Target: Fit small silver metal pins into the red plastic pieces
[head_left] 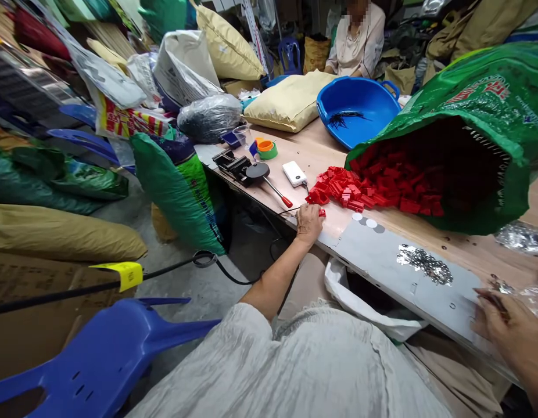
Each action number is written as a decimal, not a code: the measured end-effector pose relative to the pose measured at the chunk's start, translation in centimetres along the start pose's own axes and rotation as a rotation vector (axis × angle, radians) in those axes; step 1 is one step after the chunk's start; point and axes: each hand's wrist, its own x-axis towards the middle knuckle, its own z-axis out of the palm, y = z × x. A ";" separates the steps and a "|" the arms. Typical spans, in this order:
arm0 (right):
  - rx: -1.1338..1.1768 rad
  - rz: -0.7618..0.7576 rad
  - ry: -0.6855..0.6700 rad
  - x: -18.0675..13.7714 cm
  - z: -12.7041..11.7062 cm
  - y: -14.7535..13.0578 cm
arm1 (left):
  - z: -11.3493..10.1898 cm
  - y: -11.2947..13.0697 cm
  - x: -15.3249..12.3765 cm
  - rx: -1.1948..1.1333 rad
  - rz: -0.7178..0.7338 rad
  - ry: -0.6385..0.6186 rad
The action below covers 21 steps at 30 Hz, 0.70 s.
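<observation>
My left hand (309,223) is closed on a small red plastic piece (322,213) at the table's front edge, just before a heap of red plastic pieces (345,188). That heap spills out of a green woven sack (482,215) lying on its side. My right hand (510,334), blurred at the far right, has its fingers bent around something dark and thin that I cannot make out. Small shiny metal parts (426,264) lie in a pile on a grey board (373,247) between my hands.
Left of the heap are a white device (294,173) with a cable and a black clamp-like tool (257,172) with a red-tipped lever. A blue basin (358,130) and a beige sack (290,101) stand behind. Another person (360,43) sits across. A blue chair (107,354) is at lower left.
</observation>
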 end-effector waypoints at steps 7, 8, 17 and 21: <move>0.114 -0.101 -0.043 0.6 1.6 -6.2 | -0.9 4.1 -3.8 -0.900 -0.138 -0.223; 0.128 -0.138 -0.059 0.6 1.6 -6.3 | -1.1 4.8 -4.5 -1.107 -0.202 -0.321; 0.038 0.061 -0.016 0.3 -0.5 -5.3 | -3.2 9.3 -7.9 -1.748 -0.477 -0.909; -0.002 0.044 -0.072 0.3 0.4 -6.2 | -2.7 10.8 -8.8 -1.740 -0.429 -0.916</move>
